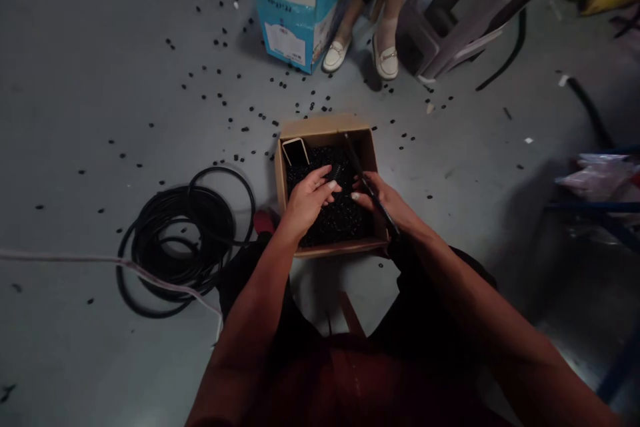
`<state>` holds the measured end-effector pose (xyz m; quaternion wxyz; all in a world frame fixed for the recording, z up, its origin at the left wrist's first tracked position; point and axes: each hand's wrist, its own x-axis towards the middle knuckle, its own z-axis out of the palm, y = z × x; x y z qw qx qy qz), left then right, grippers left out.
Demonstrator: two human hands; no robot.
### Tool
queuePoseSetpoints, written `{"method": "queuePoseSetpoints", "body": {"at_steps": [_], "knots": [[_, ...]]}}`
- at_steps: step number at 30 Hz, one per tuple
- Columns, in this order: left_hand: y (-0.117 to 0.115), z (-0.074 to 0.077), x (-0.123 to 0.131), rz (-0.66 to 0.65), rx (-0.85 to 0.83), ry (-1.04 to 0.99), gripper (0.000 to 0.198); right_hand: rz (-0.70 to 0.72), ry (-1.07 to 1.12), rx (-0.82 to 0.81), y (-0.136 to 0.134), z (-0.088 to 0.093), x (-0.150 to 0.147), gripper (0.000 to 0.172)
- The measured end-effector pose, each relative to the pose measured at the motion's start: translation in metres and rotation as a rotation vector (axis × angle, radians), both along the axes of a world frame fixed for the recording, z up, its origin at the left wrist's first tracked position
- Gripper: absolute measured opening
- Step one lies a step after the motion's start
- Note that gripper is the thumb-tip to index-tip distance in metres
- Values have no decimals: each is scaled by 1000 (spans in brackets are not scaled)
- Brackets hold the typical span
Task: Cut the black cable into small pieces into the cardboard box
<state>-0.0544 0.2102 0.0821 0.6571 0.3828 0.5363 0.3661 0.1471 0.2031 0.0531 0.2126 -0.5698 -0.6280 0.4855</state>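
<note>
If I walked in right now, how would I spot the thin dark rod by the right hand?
On the grey floor, find the open cardboard box holding many small black pieces. Over its right side is the right hand, with the dark rod slanting across it. Long, thin and straight, it stands out from the tiny pieces below.

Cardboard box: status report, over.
Left hand over small black pieces in cardboard box; grip unclear. Right hand at black stick. Phone-like slab in far left corner.
</note>
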Motion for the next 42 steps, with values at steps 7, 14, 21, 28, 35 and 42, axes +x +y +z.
{"method": "queuePoseSetpoints", "body": {"at_steps": [7, 14, 21, 28, 35, 42], "knots": [[4, -7, 2, -20, 25, 250, 35, 104, -9, -178, 7, 2, 14, 60], [7, -13, 14, -171, 85, 612, 35, 192, -47, -249, 7, 11, 9, 50], [3, -10, 20, -298, 204, 775, 35, 211, -105, -194, -2, 11, 5, 51], [0, -9, 21, -432, 315, 939, 36, 224, -119, -109, -13, -2, 4, 44], [-5, -20, 27, -550, 315, 1017, 36, 176, -181, -165, -27, -10, 5, 17], [-1, -27, 27, -752, 263, 1098, 34, 158, -171, -251, -30, -20, 7, 11]]}}
